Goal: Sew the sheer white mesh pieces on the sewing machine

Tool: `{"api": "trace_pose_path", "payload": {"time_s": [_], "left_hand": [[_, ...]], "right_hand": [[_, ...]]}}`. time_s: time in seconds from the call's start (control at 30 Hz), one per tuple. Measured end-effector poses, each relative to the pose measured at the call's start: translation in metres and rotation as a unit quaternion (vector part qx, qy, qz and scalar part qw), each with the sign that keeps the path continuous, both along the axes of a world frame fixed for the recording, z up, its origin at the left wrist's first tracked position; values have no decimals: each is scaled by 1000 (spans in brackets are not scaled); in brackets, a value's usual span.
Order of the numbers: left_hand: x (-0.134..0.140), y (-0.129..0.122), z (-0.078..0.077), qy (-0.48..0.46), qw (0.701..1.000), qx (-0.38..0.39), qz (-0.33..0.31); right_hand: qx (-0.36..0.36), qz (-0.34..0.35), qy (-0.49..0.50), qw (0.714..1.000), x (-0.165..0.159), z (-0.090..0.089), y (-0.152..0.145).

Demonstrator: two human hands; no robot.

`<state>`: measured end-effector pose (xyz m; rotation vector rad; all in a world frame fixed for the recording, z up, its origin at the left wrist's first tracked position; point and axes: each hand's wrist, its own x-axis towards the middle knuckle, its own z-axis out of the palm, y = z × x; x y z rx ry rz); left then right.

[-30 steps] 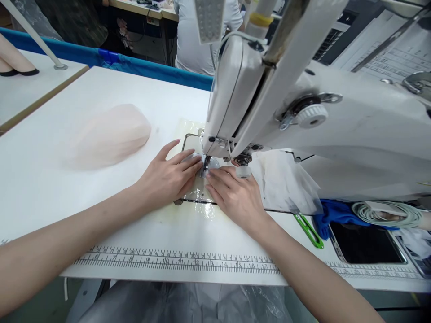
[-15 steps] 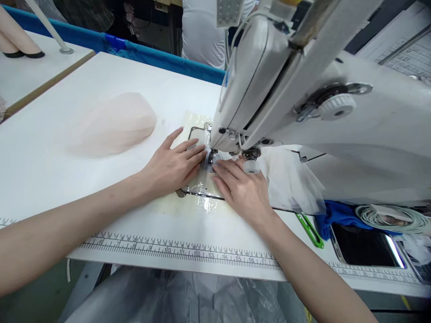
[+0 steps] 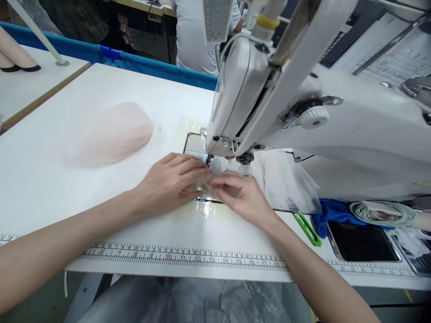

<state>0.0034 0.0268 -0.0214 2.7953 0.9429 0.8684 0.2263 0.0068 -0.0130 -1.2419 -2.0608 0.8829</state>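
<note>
Just in front of the sewing machine's (image 3: 232,98) needle area, my two hands meet at the fingertips. My left hand (image 3: 170,181) is bent, its thumb and fingers drawn together. From the other side, my right hand (image 3: 244,195) pinches with thumb and forefinger. Motion blurs the fingertips, and whatever lies between them is too sheer or small to make out. Behind the hands shows the presser foot (image 3: 209,160) over the metal plate. A sheer pale pink fabric piece (image 3: 117,130) lies flat on the left of the white table (image 3: 161,101). White sheer fabric (image 3: 283,179) is bunched right of the needle.
A printed ruler (image 3: 182,258) runs along the table's front edge. At the right lie a green thread snipper (image 3: 308,229), a phone (image 3: 363,241), blue cloth (image 3: 336,213) and a coiled cord (image 3: 384,213). Another person in a white shirt (image 3: 197,38) is beyond the blue-edged table.
Both hands have drawn back from the presser foot toward the table's front edge. Their fingers, flat beside the foot before, are now bent and brought together. The view has shifted slightly.
</note>
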Motion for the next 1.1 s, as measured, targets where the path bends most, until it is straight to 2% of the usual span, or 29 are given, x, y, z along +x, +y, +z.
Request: {"api": "trace_pose_path", "payload": {"time_s": [0.03,0.07,0.13,0.2,0.27,0.33,0.4,0.53,0.67,0.77,0.83,0.9,0.97,1.1], "left_hand": [[0,-1,2,-34,998,-48,-30],[0,-2,5,-72,989,-111,-63],[-2,-4,12,-147,946,-265,-116],[-5,-6,19,-198,878,-415,-130],[-7,-9,27,-218,822,-516,-105],[-7,-10,32,-218,795,-561,-74],[-5,-11,34,-213,798,-562,-53],[2,-14,36,-222,843,-489,-24],[6,-20,31,-217,900,-378,12],[4,-21,25,-192,961,-199,12],[2,-19,22,-153,987,-45,-36],[0,-16,21,-108,986,98,-86],[-1,-14,22,-76,974,187,-108],[-2,-12,23,-53,971,209,-99]], "right_hand": [[-95,37,89,991,0,4,-1],[-181,72,168,966,1,8,-1],[-295,112,277,907,2,13,0],[-342,120,334,870,3,15,1],[-357,119,352,857,3,16,1],[-357,111,354,857,2,15,1],[-354,92,353,861,1,15,0],[-328,33,363,871,-3,10,-2],[-251,-12,380,890,-6,1,-2],[-212,-3,380,900,-5,-1,-1],[-196,28,370,908,-4,0,-2],[-181,60,361,913,-2,4,-3],[-161,83,349,919,-2,8,-5],[-90,93,298,946,-6,14,-10]]}}
